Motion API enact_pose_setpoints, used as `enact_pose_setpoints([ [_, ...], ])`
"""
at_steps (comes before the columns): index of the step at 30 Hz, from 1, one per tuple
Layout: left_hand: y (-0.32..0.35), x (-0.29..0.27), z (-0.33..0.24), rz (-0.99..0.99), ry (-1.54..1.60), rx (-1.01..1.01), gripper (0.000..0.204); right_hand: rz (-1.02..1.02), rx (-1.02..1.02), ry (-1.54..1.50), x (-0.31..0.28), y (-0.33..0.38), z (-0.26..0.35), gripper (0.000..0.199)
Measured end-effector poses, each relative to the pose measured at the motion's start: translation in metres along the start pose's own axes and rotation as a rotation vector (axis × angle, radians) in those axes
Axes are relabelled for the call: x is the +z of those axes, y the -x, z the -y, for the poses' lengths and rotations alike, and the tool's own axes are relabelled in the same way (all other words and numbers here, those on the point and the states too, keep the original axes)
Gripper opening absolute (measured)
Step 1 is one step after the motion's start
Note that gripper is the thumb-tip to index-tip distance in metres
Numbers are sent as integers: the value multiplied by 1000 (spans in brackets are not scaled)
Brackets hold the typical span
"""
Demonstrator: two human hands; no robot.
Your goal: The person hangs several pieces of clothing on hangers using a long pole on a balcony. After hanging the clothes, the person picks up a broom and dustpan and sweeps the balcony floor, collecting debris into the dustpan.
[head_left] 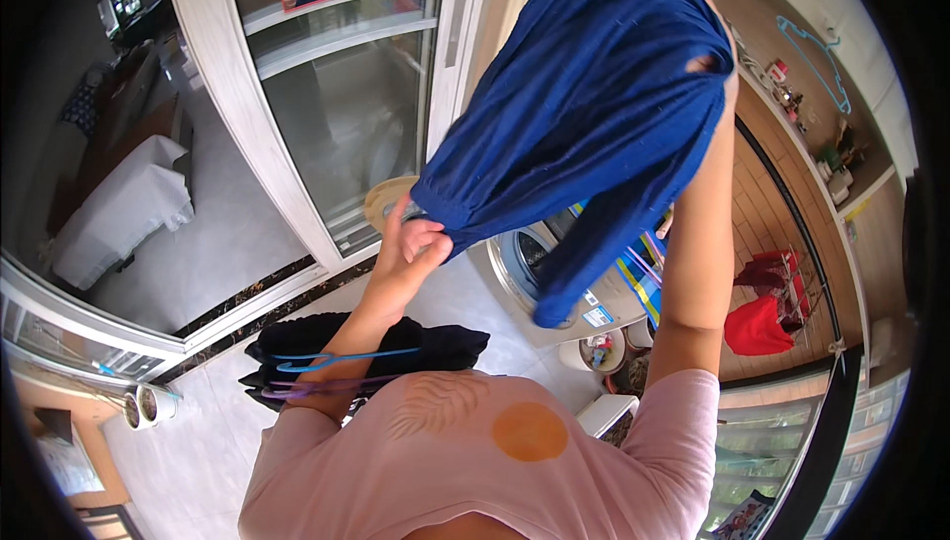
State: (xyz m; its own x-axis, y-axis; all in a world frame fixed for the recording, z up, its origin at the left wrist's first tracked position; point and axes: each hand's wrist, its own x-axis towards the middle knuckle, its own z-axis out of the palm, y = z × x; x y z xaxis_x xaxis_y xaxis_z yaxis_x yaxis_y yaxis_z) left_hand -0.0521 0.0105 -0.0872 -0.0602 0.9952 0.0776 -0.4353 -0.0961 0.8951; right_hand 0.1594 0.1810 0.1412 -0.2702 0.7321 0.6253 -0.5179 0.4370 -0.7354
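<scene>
A dark blue garment hangs spread between my two hands, above the washing machine. My left hand pinches its lower hem at the picture's middle. My right hand is raised high and sits inside the cloth; only a bit of it shows through an opening. Over my left forearm hang dark clothes together with a light blue hanger and a purple hanger.
A front-loading washing machine stands below the garment, beside a glass sliding door. Red clothes hang on a rack at right. A blue hanger hangs on the wooden wall. Small pots stand on the tiled floor.
</scene>
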Motion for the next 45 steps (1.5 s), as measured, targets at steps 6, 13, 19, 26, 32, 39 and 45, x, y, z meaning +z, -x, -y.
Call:
enact_pose_setpoints([
  [6,-4,-5,-26,-133,364,187,27,168,346,217,27,23,5,25],
  [13,-8,-7,-76,-154,322,234,20,671,356,952,-34,46,-64,48],
  [19,-16,16,-79,-22,-31,131,18,756,375,783,83,101,-80,53],
  [26,-23,-8,-53,7,-723,230,28,296,345,636,55,53,-74,16],
  [32,-26,-28,-79,-151,-665,233,23,305,226,885,17,27,-67,18],
  [39,-33,-46,-120,-337,-580,580,22,361,52,1391,2,26,-87,20],
  [45,-32,-47,-125,-205,-394,479,31,246,539,365,22,28,-107,31],
])
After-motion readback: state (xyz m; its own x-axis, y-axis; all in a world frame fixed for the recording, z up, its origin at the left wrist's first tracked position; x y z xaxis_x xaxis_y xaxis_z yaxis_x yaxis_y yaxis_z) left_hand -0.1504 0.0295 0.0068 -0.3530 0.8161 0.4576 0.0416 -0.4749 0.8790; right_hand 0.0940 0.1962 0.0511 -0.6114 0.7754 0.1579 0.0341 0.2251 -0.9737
